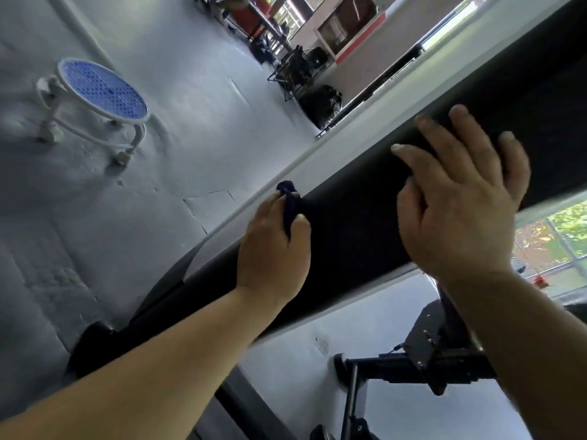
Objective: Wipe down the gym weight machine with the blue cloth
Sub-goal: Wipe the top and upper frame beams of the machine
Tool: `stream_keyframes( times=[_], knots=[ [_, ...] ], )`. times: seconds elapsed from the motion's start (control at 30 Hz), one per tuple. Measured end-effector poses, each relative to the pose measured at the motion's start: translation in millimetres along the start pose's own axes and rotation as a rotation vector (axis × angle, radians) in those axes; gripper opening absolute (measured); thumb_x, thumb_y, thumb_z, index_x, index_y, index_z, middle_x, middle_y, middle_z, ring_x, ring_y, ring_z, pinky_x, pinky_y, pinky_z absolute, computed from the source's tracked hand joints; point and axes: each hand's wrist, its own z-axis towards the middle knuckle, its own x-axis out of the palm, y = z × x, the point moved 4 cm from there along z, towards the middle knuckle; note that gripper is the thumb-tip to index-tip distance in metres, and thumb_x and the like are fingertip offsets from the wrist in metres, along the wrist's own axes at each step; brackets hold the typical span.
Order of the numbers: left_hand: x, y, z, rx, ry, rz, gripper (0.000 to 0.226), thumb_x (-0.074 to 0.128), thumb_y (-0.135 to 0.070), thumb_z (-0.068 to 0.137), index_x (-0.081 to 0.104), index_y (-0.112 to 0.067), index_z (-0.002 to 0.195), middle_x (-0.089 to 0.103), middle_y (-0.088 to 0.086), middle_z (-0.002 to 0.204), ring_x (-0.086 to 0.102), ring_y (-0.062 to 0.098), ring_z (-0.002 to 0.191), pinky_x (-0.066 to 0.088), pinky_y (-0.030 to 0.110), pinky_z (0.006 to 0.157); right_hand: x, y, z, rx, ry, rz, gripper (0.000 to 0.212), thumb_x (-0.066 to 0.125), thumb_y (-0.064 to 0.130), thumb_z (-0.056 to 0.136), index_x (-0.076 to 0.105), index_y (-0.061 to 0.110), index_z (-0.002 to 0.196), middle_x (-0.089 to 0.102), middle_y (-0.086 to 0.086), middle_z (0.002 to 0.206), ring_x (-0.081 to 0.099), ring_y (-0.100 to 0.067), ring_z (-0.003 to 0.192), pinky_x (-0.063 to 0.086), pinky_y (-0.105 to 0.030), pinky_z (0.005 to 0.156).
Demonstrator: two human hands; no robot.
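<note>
Both hands are on the black pad (352, 236): left hand (273, 249) clenched round the bunched blue cloth (289, 206) at its upper edge, right hand (457, 201) flat and spread, bracing; firm overlapping lengthwise strokes would serve best

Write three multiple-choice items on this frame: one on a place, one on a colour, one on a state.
1. Where does the left hand hold the blue cloth?
A) against the black pad
B) on the floor
C) on a dumbbell

2. What colour is the seat of the round stool?
A) red
B) blue
C) green

3. How does the right hand lie?
A) clenched in a fist
B) flat and open on the pad
C) gripping the cloth

Answers: 1 A, the cloth sits between that hand and the pad's upper edge. 2 B, the perforated seat is blue in a white frame. 3 B, it rests spread on the pad and holds nothing.
</note>
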Motion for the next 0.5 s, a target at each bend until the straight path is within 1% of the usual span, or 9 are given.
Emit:
stream_keyframes(
  times=[0.07, 0.1, 0.17, 0.23, 0.27, 0.33, 0.4, 0.43, 0.5],
  knots=[
    [15.7, -39.0, 16.4, 0.115, 0.035, -0.035, 0.044, 0.033, -0.034, 0.092, 0.060, -0.020, 0.124, 0.051, -0.017, 0.116, 0.046, -0.005, 0.106, 0.029, 0.005, 0.094, -11.9, -30.2, 27.4, 0.071, -0.108, -0.061, 0.032, 0.047, 0.021, 0.095, 0.068, 0.017, 0.119, 0.059, -0.003, 0.137, 0.038, -0.026, 0.141, 0.013, -0.048, 0.119],
    [22.4, -57.3, 23.7, 0.165, 0.052, -0.065, 0.045, 0.032, -0.034, 0.093, 0.061, -0.019, 0.125, 0.050, -0.019, 0.115, 0.044, -0.012, 0.101, 0.025, -0.002, 0.090, -14.0, -36.8, 36.0, 0.094, -0.140, -0.073, 0.033, 0.047, 0.021, 0.095, 0.068, 0.015, 0.119, 0.060, -0.004, 0.136, 0.038, -0.027, 0.141, 0.014, -0.050, 0.120],
    [36.3, -93.4, 39.8, 0.210, 0.114, -0.113, 0.047, 0.031, -0.036, 0.097, 0.057, -0.020, 0.133, 0.049, -0.021, 0.118, 0.042, -0.016, 0.101, 0.022, -0.007, 0.084, -13.3, -39.5, 40.1, 0.101, -0.141, -0.076, 0.034, 0.045, 0.020, 0.095, 0.068, 0.014, 0.120, 0.060, -0.004, 0.136, 0.039, -0.027, 0.141, 0.012, -0.049, 0.121],
    [47.7, -121.8, 53.1, 0.253, 0.216, -0.114, 0.043, 0.034, -0.034, 0.102, 0.047, -0.028, 0.143, 0.051, -0.019, 0.131, 0.043, -0.012, 0.111, 0.023, -0.006, 0.085, -14.1, -42.2, 37.3, 0.095, -0.101, -0.038, 0.037, 0.043, 0.020, 0.095, 0.067, 0.013, 0.122, 0.059, -0.004, 0.137, 0.038, -0.026, 0.142, 0.009, -0.046, 0.122],
    [49.8, -130.4, 55.3, 0.321, 0.257, -0.111, 0.043, 0.037, -0.032, 0.102, 0.044, -0.031, 0.145, 0.050, -0.019, 0.136, 0.043, -0.013, 0.116, 0.024, -0.005, 0.088, -16.5, -43.8, 37.5, 0.083, -0.079, -0.022, 0.038, 0.041, 0.022, 0.096, 0.066, 0.014, 0.123, 0.059, -0.005, 0.138, 0.037, -0.026, 0.142, 0.008, -0.045, 0.122],
    [47.2, -127.2, 50.7, 0.433, 0.306, -0.116, 0.045, 0.039, -0.033, 0.100, 0.040, -0.033, 0.145, 0.047, -0.025, 0.137, 0.040, -0.019, 0.120, 0.024, -0.003, 0.095, -23.3, -50.7, 39.0, 0.056, -0.044, -0.028, 0.039, 0.040, 0.024, 0.097, 0.067, 0.016, 0.124, 0.057, -0.004, 0.139, 0.035, -0.025, 0.143, 0.009, -0.042, 0.122],
    [38.7, -95.7, 41.8, 0.395, 0.312, -0.080, 0.043, 0.036, -0.035, 0.099, 0.035, -0.037, 0.142, 0.042, -0.034, 0.133, 0.038, -0.021, 0.122, 0.025, 0.000, 0.098, -29.0, -59.5, 43.4, 0.040, -0.039, -0.063, 0.038, 0.041, 0.025, 0.097, 0.067, 0.021, 0.124, 0.056, 0.000, 0.140, 0.034, -0.023, 0.144, 0.012, -0.036, 0.121],
    [34.5, -77.2, 38.0, 0.352, 0.292, -0.062, 0.042, 0.034, -0.036, 0.100, 0.033, -0.038, 0.141, 0.041, -0.035, 0.133, 0.038, -0.019, 0.124, 0.027, 0.002, 0.100, -29.6, -61.3, 45.0, 0.031, -0.045, -0.088, 0.038, 0.041, 0.025, 0.097, 0.067, 0.022, 0.125, 0.056, 0.001, 0.141, 0.035, -0.022, 0.143, 0.013, -0.035, 0.119],
    [30.4, -60.4, 37.0, 0.261, 0.226, -0.049, 0.043, 0.031, -0.035, 0.101, 0.034, -0.034, 0.144, 0.040, -0.027, 0.141, 0.033, -0.016, 0.130, 0.028, 0.007, 0.107, -28.3, -60.7, 45.0, 0.026, -0.057, -0.133, 0.040, 0.042, 0.025, 0.097, 0.064, 0.021, 0.130, 0.053, 0.001, 0.144, 0.036, -0.021, 0.142, 0.014, -0.034, 0.118]
  ],
)
